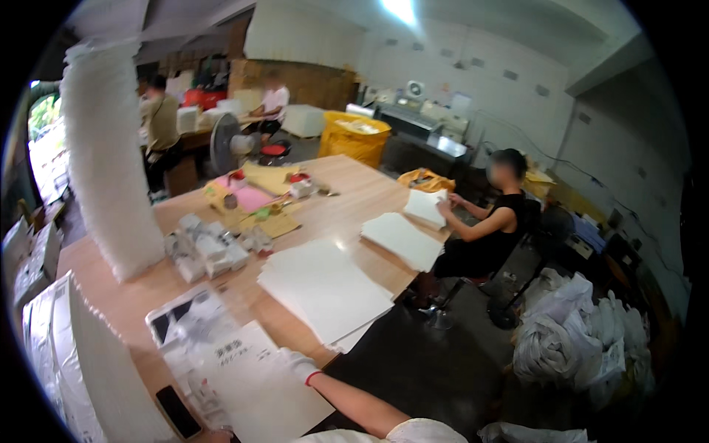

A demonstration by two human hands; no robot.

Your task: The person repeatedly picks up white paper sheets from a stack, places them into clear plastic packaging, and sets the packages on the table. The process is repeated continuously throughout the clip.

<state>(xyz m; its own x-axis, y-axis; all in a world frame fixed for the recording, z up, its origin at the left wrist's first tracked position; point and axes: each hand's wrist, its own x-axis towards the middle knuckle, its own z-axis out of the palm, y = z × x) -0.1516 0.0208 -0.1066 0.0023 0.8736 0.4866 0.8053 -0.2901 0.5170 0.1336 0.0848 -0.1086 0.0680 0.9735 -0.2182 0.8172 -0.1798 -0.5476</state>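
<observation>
A white printed sheet of paper (258, 391) lies at the near edge of the table, below my chest. My right hand (298, 365), in a white glove with a red cuff, grips the sheet at its right edge. My left hand (205, 395) is low at the sheet's left side, blurred against clear plastic, and its fingers cannot be made out. Beyond the sheet is a white package with a dark panel (181, 314), partly under crumpled clear plastic. A fanned stack of large white sheets (325, 284) rests further off.
A black phone (178, 412) and a tall paper stack (111, 369) are at the left. A white column of stacked sheets (111, 162) stands behind them. Small white boxes (207, 247) sit mid-table. At the right, a seated person (495, 218) handles white sheets (427, 208). Bagged bundles (576, 332) lie on the floor.
</observation>
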